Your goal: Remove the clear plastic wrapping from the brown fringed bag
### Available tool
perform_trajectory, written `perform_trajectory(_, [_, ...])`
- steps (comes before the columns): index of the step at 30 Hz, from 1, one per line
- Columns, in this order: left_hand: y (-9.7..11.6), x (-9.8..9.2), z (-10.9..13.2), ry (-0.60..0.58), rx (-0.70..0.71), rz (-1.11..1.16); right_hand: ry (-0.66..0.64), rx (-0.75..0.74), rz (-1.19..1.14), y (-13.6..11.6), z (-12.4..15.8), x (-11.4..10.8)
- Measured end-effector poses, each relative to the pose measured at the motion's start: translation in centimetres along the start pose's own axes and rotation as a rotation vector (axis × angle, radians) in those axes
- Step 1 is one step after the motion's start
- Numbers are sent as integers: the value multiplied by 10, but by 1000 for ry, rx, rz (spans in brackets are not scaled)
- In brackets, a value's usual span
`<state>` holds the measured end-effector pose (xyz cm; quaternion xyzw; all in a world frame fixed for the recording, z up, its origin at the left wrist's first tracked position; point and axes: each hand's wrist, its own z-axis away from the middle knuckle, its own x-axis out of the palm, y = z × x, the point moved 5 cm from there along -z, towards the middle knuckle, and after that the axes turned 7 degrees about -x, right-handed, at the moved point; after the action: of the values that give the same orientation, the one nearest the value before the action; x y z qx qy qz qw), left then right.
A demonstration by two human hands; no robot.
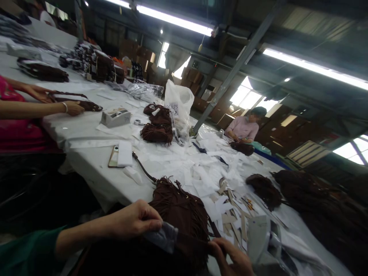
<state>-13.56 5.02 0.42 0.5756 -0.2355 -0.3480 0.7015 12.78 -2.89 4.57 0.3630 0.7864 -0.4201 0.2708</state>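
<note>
Being pinched by the left hand (139, 220) near the surface's edge (89, 166), grey material (166, 238) could be torn if brown fabric (192, 247), gripped by the right hand (231, 257), is jerked.

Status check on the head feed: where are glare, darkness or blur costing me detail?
Head view: ceiling tubes and window panes glare white; head view: the area beneath the white table is nearly black; head view: the left hand and right hand look slightly soft, cause unclear; head view: the scene slants.
</note>
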Motion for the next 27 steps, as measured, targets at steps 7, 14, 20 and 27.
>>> perform_trajectory(7, [35,7,-30,92,106,-78,-100,-66,6,-14,-45,20])
perform_trajectory(14, [33,18,-74,226,181,-297,-67,-34,31,18,-38,45])
perform_trajectory(20, [25,4,-91,99,32,-204,-170,366,430,140,-5,39])
perform_trajectory(27, [16,-9,-91,55,-83,-300,95,297,447,177,-13,-2])
